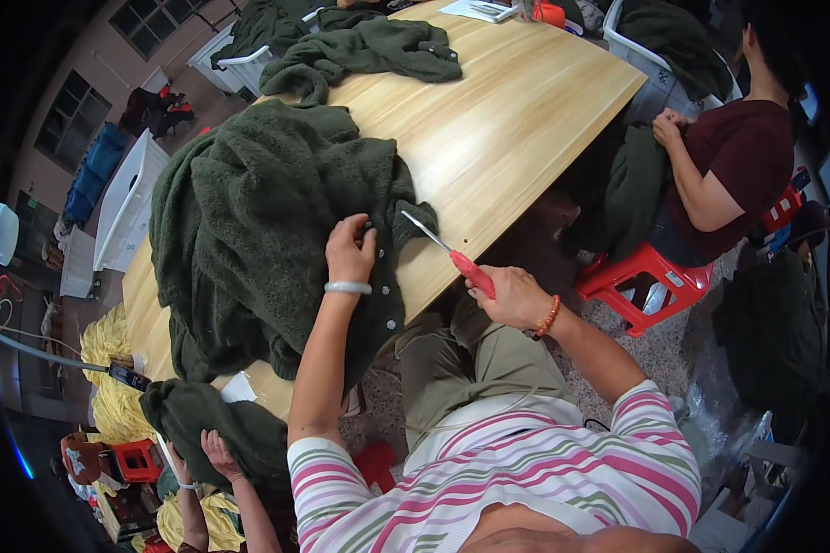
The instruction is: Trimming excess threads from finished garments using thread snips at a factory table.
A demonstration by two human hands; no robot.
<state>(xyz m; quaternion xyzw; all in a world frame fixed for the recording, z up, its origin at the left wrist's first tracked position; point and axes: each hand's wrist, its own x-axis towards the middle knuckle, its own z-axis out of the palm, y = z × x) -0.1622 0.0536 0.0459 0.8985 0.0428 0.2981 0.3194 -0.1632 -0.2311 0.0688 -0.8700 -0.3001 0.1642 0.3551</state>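
A dark green fleecy garment (258,194) lies heaped over the near left part of the table. My left hand (350,251) is closed on its edge, with thumb and finger pinched beside a small dark button. Further pale, shiny buttons run down the same edge below my wrist. My right hand (515,297) is wrapped round the red handle of a slim tool with a thin metal shaft (426,230); its exact kind is unclear. The shaft points up and left, its tip close to a corner of the garment.
The wooden table (526,101) carries another green garment (369,55) farther off. White bins (131,198) stand around it. On the right a person sits on a red stool (646,281), holding green cloth. Another person's hands (217,453) touch a green garment at lower left.
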